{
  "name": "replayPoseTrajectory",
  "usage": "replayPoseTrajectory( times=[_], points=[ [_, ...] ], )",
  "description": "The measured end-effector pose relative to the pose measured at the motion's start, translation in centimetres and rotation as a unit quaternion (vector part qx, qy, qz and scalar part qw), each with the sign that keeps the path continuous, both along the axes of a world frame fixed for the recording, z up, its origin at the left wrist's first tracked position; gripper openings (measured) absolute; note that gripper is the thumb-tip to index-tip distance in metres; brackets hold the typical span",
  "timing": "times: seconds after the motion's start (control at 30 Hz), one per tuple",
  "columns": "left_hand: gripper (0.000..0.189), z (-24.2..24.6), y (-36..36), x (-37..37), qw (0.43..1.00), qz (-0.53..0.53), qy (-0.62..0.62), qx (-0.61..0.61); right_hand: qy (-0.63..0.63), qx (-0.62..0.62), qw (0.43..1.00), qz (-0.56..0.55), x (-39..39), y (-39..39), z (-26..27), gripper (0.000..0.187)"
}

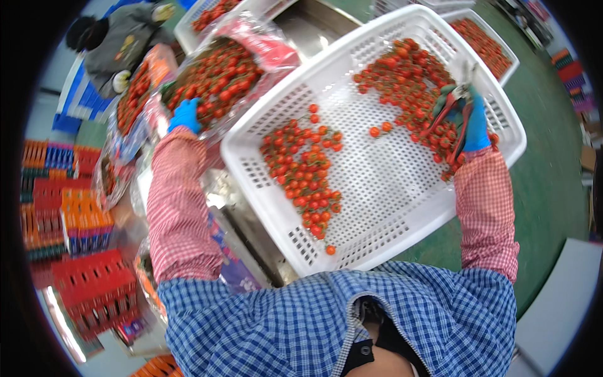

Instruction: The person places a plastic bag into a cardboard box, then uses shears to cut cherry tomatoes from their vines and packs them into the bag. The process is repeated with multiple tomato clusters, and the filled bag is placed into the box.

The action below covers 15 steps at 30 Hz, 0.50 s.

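My left hand (186,116), in a blue glove, rests at the near edge of a heap of cherry tomatoes (228,77) in a container lined with clear and pink plastic film (271,52). Its fingertips meet the fruit, and whether they grip any is hidden. In my right hand (477,125), also blue-gloved, is a pair of red-handled pruning shears (458,93), blades pointing away from me. That hand is over the right side of a large white perforated plastic crate (377,193). Inside the crate, cherry tomatoes form a right-hand pile (407,75) and a left-hand pile (308,188).
Beyond the crate's far right corner is another white crate of tomatoes (485,45). A metal surface (313,23) shows behind the large crate. At upper left, a person (122,47) in light gloves bends near more bagged tomatoes (134,101). Red cartons (96,278) and orange cartons (85,207) stand at left.
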State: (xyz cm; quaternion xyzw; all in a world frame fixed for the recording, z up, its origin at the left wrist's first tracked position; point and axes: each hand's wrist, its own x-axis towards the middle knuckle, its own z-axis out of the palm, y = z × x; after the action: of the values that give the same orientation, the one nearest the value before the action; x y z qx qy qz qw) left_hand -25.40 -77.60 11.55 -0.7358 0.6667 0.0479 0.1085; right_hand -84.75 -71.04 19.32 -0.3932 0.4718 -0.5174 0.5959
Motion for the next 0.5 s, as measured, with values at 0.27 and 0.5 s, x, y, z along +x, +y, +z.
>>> replayPoseTrajectory(
  times=[0.27, 0.5],
  points=[
    [0.041, 3.3, -6.9, -27.1, 0.798, -0.178, 0.53, -0.225, -0.133, -0.059, 0.989, -0.002, -5.6, -2.0, -0.3, 0.056],
    [0.066, -3.4, -12.8, -47.8, 0.895, -0.082, 0.43, -0.087, -0.051, 0.028, 0.993, -0.103, -4.5, -1.1, -0.4, 0.052]
  ],
)
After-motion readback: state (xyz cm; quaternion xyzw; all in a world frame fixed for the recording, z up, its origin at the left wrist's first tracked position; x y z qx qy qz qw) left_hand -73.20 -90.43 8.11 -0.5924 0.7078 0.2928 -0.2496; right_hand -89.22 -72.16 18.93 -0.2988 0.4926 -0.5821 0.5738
